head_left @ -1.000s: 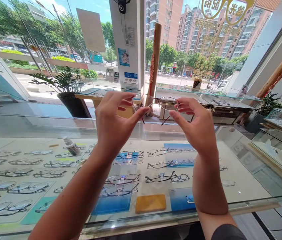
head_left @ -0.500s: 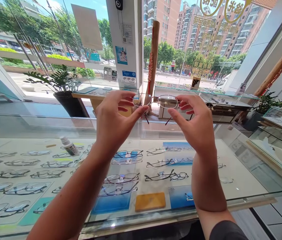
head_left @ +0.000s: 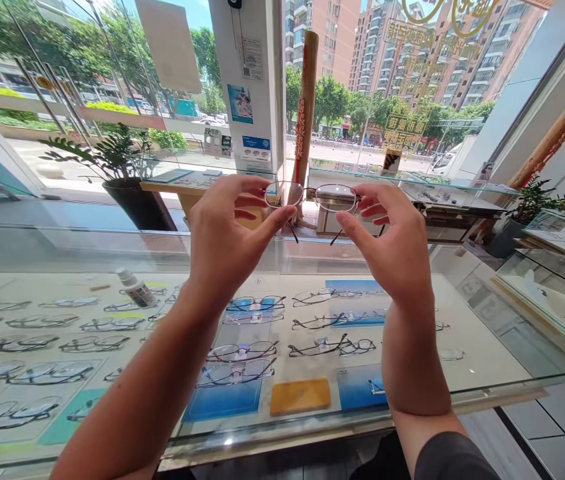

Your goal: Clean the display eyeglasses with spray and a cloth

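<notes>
A pair of thin-rimmed eyeglasses [head_left: 335, 197] is held up in front of me, above the glass display counter [head_left: 282, 256]. My left hand [head_left: 229, 230] grips the left side of the frame between thumb and fingers. On the other side, my right hand [head_left: 387, 237] pinches the right end near the hinge. Both lenses face me, and the dark temple tips hang below the rims. Part of each temple is hidden by my fingers.
Several rows of eyeglasses [head_left: 19, 343] lie under the counter glass, around an orange-brown case [head_left: 300, 397]. A white spray bottle [head_left: 135, 288] is at the left. Beyond stand a potted plant [head_left: 139, 203], a wooden post [head_left: 308, 100] and another showcase [head_left: 557, 293] at right.
The whole scene has shifted slightly in view, as the camera has tilted a little. Both hands keep their hold on the eyeglasses, which stay almost in the same place.
</notes>
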A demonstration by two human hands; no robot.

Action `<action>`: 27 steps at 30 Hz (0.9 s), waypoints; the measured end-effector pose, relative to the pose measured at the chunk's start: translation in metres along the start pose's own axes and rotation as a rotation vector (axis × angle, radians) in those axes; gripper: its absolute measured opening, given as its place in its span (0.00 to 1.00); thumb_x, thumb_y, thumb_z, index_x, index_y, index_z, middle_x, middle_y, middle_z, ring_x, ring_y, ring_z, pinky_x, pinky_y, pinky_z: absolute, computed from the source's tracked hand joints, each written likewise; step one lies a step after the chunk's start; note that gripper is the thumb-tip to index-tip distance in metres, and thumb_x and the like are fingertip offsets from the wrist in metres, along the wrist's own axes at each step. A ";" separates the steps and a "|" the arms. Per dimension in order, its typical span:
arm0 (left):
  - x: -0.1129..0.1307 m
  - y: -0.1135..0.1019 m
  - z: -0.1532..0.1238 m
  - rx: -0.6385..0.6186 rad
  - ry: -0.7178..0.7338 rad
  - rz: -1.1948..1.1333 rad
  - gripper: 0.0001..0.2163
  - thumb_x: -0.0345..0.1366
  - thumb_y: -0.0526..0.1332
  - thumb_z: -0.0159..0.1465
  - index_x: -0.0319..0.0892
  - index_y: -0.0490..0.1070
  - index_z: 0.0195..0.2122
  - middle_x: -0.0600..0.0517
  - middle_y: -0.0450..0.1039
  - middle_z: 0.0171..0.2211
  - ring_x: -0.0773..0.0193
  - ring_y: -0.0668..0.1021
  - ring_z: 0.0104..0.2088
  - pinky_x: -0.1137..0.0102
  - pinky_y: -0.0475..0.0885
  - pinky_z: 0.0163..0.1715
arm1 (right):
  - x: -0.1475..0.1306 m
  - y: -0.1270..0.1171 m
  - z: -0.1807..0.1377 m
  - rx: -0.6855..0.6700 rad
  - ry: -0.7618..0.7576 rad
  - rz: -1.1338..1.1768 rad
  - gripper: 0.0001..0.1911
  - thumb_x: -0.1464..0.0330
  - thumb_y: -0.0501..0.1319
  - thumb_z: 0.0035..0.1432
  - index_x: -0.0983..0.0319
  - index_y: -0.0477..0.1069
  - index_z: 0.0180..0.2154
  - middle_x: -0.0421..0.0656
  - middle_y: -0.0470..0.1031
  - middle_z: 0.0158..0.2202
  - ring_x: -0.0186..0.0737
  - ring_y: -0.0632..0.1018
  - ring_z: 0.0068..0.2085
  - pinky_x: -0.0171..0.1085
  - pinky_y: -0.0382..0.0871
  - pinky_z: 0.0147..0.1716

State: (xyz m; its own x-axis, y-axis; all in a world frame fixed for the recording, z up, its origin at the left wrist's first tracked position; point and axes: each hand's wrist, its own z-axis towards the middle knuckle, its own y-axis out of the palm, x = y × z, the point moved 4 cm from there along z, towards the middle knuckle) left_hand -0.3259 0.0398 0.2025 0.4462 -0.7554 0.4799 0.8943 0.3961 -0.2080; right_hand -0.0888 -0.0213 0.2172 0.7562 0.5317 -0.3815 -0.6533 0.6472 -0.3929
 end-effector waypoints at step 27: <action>-0.002 -0.002 -0.001 0.022 0.043 0.018 0.20 0.50 0.78 0.64 0.50 0.79 0.53 0.49 0.83 0.49 0.58 0.87 0.42 0.63 0.85 0.41 | 0.009 -0.003 0.001 0.075 0.162 0.146 0.15 0.54 0.62 0.74 0.57 0.76 0.38 0.44 0.83 0.37 0.43 0.82 0.37 0.46 0.76 0.41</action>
State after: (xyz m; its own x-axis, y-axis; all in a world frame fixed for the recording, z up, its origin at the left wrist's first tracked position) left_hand -0.3284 0.0403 0.2006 0.4635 -0.7696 0.4393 0.8855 0.4208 -0.1970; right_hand -0.0801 -0.0183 0.2157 0.6335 0.5320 -0.5618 -0.7464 0.6114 -0.2628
